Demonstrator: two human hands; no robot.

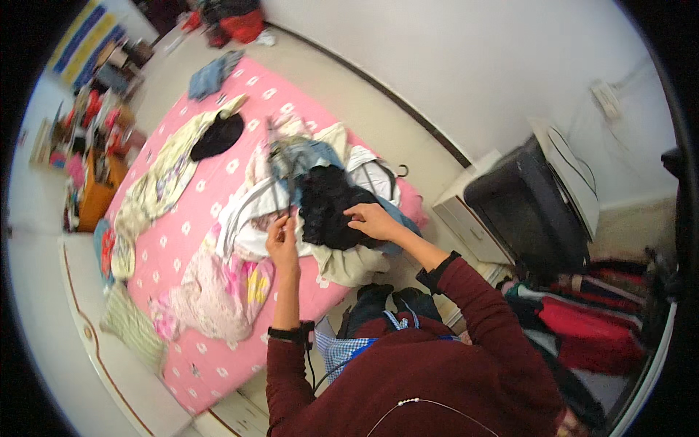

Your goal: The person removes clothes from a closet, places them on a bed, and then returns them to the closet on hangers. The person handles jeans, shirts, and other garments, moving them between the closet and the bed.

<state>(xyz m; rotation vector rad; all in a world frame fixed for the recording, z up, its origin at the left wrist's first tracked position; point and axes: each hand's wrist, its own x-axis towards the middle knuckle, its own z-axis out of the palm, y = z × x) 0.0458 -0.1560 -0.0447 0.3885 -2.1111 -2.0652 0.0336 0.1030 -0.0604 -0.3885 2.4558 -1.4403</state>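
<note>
While the right hand (pixel 370 221) touches the black garment (pixel 324 207) near the bed's (pixel 218 364) near right corner, its grip cannot be told; the left hand (pixel 282 239) is part-curled, contents unclear. A white garment (pixel 251 207) and beige garment (pixel 348 262) adjoin; blue denim (pixel 211 78) occupies the far right corner.

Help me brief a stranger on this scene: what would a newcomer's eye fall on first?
The bright pink flowered bedding fills much of the left and middle of the view and would likely catch the eye first. Near the centre lies a heap of clothes with a black garment on it, the right hand at the garment and the left hand just to its left. Bright red clothing stands out at the lower right.
</note>
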